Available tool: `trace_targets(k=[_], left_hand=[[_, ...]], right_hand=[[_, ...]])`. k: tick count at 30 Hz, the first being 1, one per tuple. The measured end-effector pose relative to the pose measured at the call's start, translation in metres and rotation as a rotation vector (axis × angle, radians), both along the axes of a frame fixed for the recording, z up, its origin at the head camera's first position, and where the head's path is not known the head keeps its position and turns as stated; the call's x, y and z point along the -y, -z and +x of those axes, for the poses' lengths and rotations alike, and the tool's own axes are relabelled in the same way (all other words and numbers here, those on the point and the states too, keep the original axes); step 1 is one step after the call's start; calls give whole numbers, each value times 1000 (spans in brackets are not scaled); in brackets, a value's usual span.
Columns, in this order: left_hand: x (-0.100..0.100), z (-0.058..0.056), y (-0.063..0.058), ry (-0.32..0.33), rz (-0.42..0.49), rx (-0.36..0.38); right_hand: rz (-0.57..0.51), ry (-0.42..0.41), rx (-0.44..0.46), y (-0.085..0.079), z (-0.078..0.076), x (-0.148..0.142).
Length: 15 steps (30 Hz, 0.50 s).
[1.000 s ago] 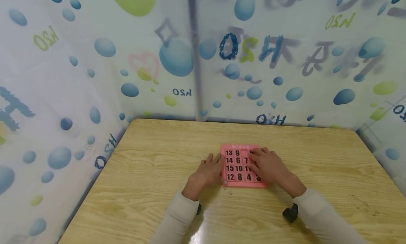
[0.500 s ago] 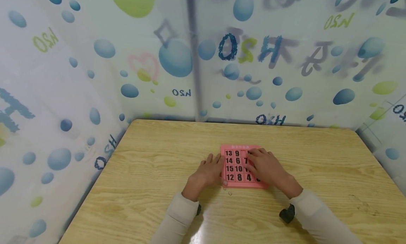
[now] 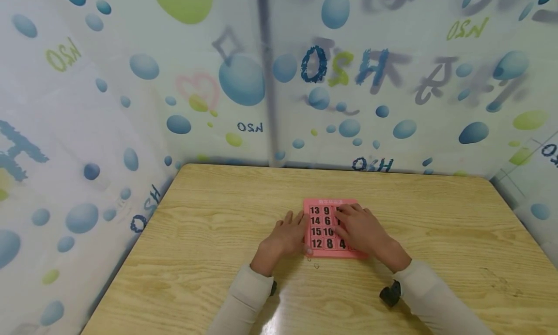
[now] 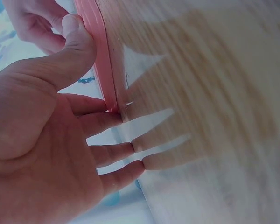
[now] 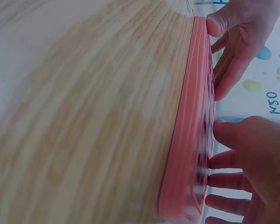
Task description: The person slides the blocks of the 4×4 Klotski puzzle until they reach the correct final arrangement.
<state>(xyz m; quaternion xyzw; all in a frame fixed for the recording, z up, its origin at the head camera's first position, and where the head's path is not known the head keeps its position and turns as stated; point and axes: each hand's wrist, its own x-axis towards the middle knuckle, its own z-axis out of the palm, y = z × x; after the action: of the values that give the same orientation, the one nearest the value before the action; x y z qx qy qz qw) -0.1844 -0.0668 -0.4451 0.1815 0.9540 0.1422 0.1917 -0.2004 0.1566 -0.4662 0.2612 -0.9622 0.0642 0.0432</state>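
Note:
A pink sliding number puzzle (image 3: 335, 253) with black-numbered tiles lies flat on the wooden table. My left hand (image 3: 285, 236) rests along the puzzle's left side; in the left wrist view its thumb (image 4: 72, 25) touches the frame and its fairly straight fingers (image 4: 112, 154) reach down to the tabletop. Over the right part of the puzzle, my right hand (image 3: 364, 231) touches the tiles with its fingertips, as the right wrist view shows with the thumb (image 5: 226, 133) and spread fingers (image 5: 228, 182). Tile 5 shows partly beside tile 9 in the top row. My right hand hides the right-hand tiles.
The pale wooden table (image 3: 196, 214) extends around the puzzle. Behind and beside it hangs a white sheet (image 3: 200, 146) printed with blue and green drops. Dark wrist devices (image 3: 390, 294) sit at the sleeve cuffs. Small marks show on the tabletop.
My right hand has moved a little to the left across the puzzle. Tile 5 has slid left into the gap beside tile 9. The left hand has stayed in place.

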Motion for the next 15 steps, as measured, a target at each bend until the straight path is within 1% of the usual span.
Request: trace_targets(k=[9,15], left_hand=[[0,0,1,2,-9,2],[0,0,0,-7,8,15]], right_hand=[[13,3,19,-2,2,4],[-8,4,30,-1,2,-1]])
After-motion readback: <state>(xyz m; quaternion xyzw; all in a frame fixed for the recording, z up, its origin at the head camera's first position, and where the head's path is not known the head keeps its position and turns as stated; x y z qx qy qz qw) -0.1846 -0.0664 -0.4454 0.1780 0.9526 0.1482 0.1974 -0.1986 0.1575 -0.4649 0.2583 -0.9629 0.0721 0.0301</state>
